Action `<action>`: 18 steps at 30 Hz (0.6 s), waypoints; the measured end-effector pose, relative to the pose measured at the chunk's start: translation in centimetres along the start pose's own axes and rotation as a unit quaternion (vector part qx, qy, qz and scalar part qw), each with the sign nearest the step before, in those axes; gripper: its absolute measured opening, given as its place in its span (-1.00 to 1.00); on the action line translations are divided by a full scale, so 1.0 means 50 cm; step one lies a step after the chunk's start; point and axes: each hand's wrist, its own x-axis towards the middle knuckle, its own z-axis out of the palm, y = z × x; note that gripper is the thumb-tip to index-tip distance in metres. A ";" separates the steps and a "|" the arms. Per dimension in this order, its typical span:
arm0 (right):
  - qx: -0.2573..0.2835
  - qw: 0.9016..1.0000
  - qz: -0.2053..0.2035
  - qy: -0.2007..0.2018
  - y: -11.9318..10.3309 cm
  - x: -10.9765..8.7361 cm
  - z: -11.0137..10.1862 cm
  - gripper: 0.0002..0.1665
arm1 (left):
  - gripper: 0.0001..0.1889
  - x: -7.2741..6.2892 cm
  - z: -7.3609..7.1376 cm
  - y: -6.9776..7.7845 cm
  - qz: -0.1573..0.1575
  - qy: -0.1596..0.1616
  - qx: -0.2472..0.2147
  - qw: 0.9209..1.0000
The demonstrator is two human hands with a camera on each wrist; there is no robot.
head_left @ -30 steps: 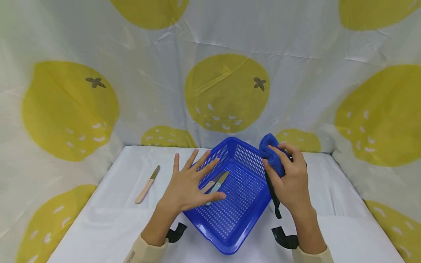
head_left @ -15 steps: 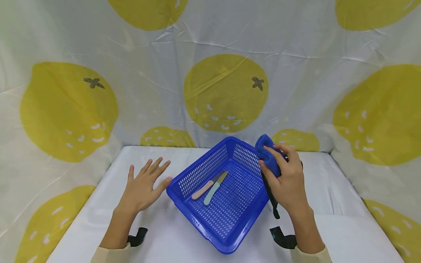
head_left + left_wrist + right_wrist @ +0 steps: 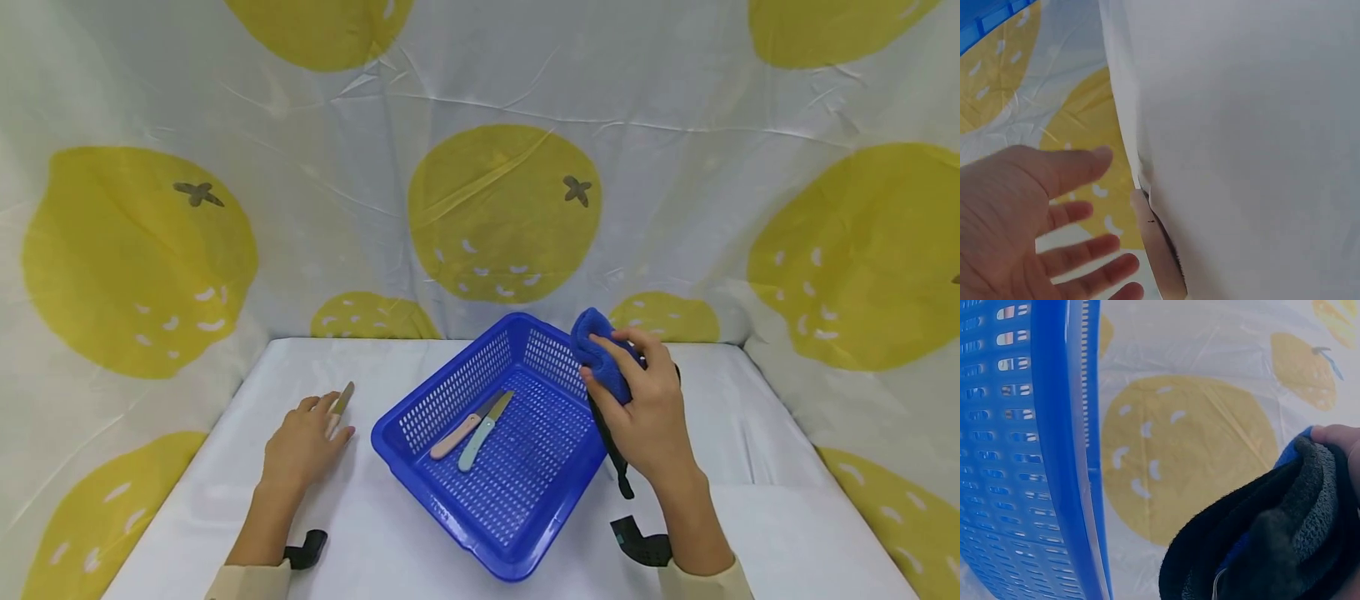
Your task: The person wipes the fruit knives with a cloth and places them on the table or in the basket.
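My left hand (image 3: 300, 446) reaches over a small knife (image 3: 341, 402) on the white table, left of the blue basket (image 3: 444, 502). Its thumb and fingers are apart, bent a little beside the pale pink knife handle (image 3: 1163, 253); the left wrist view shows a gap between them. My right hand (image 3: 648, 412) grips a bunched blue cloth (image 3: 592, 333) above the basket's right rim. Black layers (image 3: 1235, 531) show within that bundle in the right wrist view, and a black strap (image 3: 617, 458) hangs from it. Inside the basket lie a pink-handled knife (image 3: 456, 436) and a light-blue-handled knife (image 3: 476, 444).
The perforated basket stands at an angle mid-table, between both hands. White cloth (image 3: 780, 542) covers the table. Behind and at the sides hangs a curtain (image 3: 660, 167) with yellow lemon prints. Each wrist carries a black camera mount (image 3: 306, 550).
My left hand has moved from above the basket leftward and down to the knife on the table, its spread fingers now bent. The right hand keeps hold of the cloth, nearly still.
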 end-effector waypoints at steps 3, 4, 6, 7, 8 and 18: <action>0.000 1.000 -0.001 -0.003 -0.001 0.000 0.002 -0.49 | -0.30 0.002 0.000 -0.007 -0.060 -0.017 -0.021 0.998; 0.000 1.000 -0.002 -0.005 -0.001 0.000 0.002 -0.49 | -0.32 0.002 0.000 -0.008 -0.072 -0.024 -0.026 0.997; 0.000 1.000 -0.003 -0.010 -0.002 0.000 0.004 -0.50 | -0.40 0.003 -0.002 -0.010 -0.088 -0.037 -0.033 0.995; 0.001 1.000 -0.003 -0.012 -0.002 0.000 0.004 -0.50 | -0.45 0.003 -0.003 -0.012 -0.094 -0.041 -0.036 0.994; 0.001 1.000 -0.003 -0.014 -0.002 0.000 0.005 -0.50 | -0.51 0.004 -0.003 -0.013 -0.097 -0.044 -0.039 0.994; -0.002 1.000 -0.007 -0.028 0.002 -0.003 0.013 -0.51 | -0.67 0.016 0.006 -0.022 -0.075 -0.013 -0.068 0.995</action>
